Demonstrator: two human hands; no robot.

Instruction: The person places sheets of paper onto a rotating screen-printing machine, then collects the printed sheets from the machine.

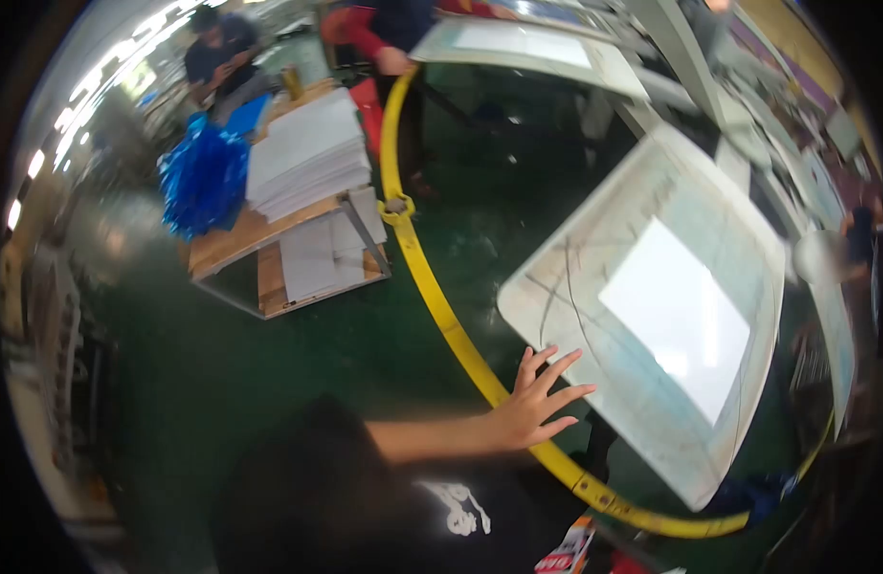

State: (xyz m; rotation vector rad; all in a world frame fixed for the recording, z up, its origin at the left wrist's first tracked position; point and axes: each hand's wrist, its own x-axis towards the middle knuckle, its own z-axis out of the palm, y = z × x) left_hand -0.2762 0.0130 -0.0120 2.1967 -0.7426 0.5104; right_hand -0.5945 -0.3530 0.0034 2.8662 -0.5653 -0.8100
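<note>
My left hand (535,406) reaches out from a dark sleeve with its fingers spread and nothing held in them. Its fingertips overlap the near edge of a pale, stained flat board (542,308) with rounded corners. A white rectangular sheet (676,320) lies flat on that board, shiny where light falls on it. Under my wrist passes a curved yellow rail (451,330). My right hand is out of view.
A second board (614,72) bearing a white sheet is farther back, near a person in red sleeves (393,59). Left stands a wooden table (216,251) with stacked white sheets (307,153) and a blue plastic bundle (204,177). Another person (221,57) is behind it.
</note>
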